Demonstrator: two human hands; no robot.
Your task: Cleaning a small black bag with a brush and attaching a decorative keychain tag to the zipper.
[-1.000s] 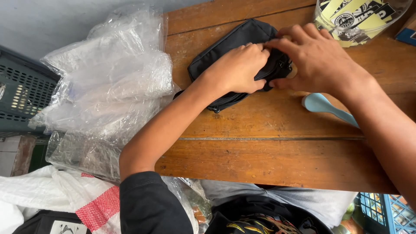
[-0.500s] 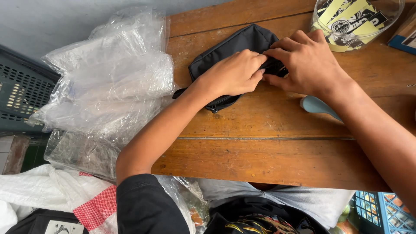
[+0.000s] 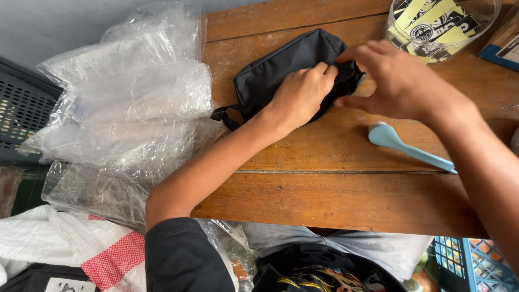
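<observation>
Both hands have shifted a little to the left along the black pouch (image 3: 281, 70) since half a second ago, and the blue brush (image 3: 403, 146) now shows more fully below the right wrist. The pouch lies flat on the wooden table (image 3: 335, 200), near its far edge, with a short strap loop at its left end. At the far right corner stands a clear round container (image 3: 440, 24) with yellow, black and white printed labels inside, and beside it a corner of a blue and brown box (image 3: 505, 46). Off the left edge of the table is a heap of clear plastic bags (image 3: 124, 108). The left hand (image 3: 300, 94) is curled, fingers pressed together on the pouch's right end. The right hand (image 3: 397, 81) pinches the same end between thumb and fingers, wrist raised.
</observation>
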